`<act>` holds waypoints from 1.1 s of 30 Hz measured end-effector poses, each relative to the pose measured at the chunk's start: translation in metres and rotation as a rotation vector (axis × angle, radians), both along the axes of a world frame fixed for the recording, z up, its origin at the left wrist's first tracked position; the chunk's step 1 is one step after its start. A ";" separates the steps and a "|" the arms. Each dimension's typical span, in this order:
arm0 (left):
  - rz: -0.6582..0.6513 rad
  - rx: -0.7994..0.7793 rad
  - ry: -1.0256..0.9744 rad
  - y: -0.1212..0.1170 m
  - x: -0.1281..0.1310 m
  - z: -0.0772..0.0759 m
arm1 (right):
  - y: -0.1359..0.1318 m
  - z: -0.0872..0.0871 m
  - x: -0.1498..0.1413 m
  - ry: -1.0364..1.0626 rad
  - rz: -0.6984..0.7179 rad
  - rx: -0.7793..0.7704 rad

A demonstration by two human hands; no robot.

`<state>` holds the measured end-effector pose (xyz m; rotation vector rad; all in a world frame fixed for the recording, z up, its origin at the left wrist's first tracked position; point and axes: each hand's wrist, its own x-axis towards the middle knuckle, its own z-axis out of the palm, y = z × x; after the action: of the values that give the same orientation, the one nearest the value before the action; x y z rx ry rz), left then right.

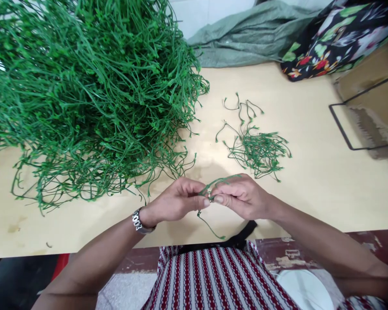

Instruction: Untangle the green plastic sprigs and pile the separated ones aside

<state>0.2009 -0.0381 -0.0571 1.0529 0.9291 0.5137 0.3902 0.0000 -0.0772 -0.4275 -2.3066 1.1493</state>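
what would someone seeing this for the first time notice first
Probably the huge green tangle filling the upper left of the picture. Next, perhaps, the left hand and right hand, close together near the front edge of the table, holding thin green strands. The dark floral fabric at the upper right also stands out.

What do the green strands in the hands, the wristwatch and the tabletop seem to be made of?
Green strands: probably flexible plastic, judging by their even colour and bendy curves; surface finish is too small to confirm. Wristwatch: likely metal, since its silvery linked band shines. Tabletop: perhaps laminate, pale and smooth, though painted or varnished wood remains possible.
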 end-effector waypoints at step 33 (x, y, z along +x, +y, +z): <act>0.194 -0.261 -0.104 0.008 -0.004 -0.003 | 0.005 -0.003 0.000 0.025 -0.294 0.804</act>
<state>0.1968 -0.0303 -0.0597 0.6985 0.9812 0.5842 0.3898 0.0050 -0.0803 -0.4056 -2.3469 0.0481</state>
